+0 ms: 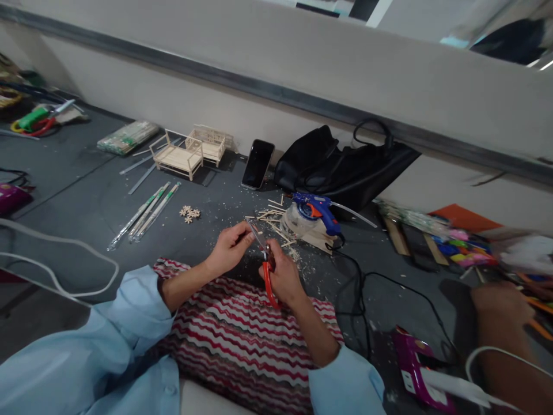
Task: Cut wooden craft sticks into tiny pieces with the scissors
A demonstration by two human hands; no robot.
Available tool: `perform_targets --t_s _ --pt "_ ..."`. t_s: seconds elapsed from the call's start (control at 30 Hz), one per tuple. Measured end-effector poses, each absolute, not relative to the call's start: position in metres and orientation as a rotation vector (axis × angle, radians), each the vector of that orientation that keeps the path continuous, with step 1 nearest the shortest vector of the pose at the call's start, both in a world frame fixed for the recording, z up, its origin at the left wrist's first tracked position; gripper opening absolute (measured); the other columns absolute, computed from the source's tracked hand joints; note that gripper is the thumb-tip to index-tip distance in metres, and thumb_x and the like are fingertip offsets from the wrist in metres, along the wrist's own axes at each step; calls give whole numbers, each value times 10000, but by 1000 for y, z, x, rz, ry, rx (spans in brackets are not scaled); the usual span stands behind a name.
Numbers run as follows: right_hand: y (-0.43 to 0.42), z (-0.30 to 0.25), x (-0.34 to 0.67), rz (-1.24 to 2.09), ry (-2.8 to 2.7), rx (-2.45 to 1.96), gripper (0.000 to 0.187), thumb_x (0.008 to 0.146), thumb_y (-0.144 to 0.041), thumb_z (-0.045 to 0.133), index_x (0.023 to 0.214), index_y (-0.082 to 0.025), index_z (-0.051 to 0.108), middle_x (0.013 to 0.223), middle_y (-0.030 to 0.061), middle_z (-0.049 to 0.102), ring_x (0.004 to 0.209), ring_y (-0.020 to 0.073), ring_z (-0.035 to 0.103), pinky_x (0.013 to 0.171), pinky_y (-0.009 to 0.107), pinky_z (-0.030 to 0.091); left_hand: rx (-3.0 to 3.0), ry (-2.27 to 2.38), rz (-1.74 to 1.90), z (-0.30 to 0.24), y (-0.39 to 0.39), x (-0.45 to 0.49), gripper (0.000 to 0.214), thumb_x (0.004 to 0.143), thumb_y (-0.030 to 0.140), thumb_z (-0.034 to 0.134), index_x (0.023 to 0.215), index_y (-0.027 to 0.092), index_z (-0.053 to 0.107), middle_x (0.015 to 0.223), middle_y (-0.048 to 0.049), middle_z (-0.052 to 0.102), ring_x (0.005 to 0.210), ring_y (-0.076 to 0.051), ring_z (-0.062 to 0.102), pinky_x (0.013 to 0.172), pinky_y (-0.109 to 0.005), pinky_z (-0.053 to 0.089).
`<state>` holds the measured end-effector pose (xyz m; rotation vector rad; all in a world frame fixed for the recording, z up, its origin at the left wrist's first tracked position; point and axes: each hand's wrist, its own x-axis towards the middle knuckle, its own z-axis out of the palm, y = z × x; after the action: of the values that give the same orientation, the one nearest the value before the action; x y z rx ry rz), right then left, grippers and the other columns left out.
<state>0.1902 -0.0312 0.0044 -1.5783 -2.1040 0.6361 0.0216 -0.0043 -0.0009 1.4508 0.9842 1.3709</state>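
Note:
My right hand (283, 278) is closed round the red handles of a pair of cutters (266, 271), whose metal jaws point up and left. My left hand (231, 245) pinches a thin wooden stick (252, 229) and holds it at the cutter's jaws. Both hands hover over a red-and-white wavy-striped cloth (242, 334) on the dark floor. Cut sticks and wood chips (276, 222) lie scattered just beyond the hands.
A blue hot glue gun (317, 210) rests to the right, its black cord trailing. A phone (258, 163), black bag (341, 170) and two small stick-built benches (190, 153) stand by the wall. Packed sticks (144, 216) lie left. Another person's arm (505, 323) is at right.

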Motion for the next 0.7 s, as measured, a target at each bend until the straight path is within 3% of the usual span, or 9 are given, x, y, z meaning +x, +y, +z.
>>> perform_targets --t_s 0.23,0.47,0.7 --pt "-25 -1 186 617 -2055 -1514 286 626 -190 478 908 -231 473 608 -60 447 544 134 403 538 245 271 1501 1017 1401 -4 -3 22 180 873 335 568 816 178 635 730 -5 595 723 -134 514 714 -211 409" --pt "-29 4 190 644 -2116 -1558 412 636 -179 494 1044 -235 466 641 -66 476 560 132 426 560 240 275 1624 993 1378 -10 -1 22 235 921 349 482 827 161 588 699 19 536 668 -107 465 648 -206 383" --pt "-29 4 188 652 -2109 -1528 354 635 -166 483 982 -233 463 655 -51 488 581 142 433 567 245 274 1644 1015 1378 -10 -3 23 241 930 360 466 855 162 580 704 18 547 663 -105 477 643 -205 387"
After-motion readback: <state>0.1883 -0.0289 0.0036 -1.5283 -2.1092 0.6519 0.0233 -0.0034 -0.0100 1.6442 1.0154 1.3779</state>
